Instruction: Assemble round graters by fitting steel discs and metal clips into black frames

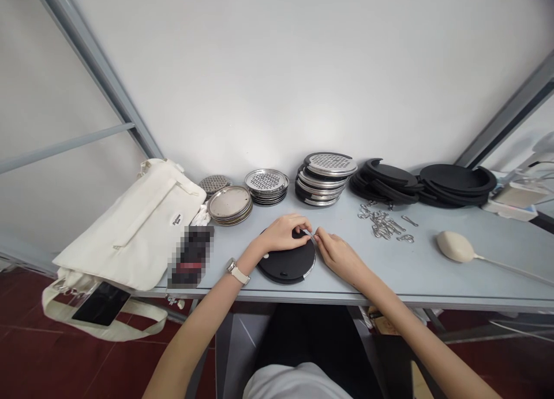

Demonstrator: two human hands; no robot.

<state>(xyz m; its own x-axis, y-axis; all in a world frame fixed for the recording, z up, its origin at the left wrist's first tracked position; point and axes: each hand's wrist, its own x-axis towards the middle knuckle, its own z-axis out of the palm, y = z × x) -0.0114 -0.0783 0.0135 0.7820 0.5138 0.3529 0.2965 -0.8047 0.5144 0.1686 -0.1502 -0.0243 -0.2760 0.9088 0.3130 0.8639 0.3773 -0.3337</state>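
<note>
A round black disc (285,264) lies flat on the pale blue table (415,266), with a thin steel rim (310,235) along part of its edge. My left hand (283,233) rests over the disc's far side, its fingertips pinching the steel rim. My right hand (340,258) comes in from the right, and its fingertips pinch the same rim close to the left fingers. The two hands nearly touch there and hide the top of the disc. A watch (238,271) sits on my left wrist.
Stacks of perforated steel grater plates (267,187) and black rings (456,183) line the back wall. Metal clips (383,224) lie in a heap. A cream oval-headed utensil (454,247) lies right, and a canvas bag (130,226) left, beside a pixelated object (190,256).
</note>
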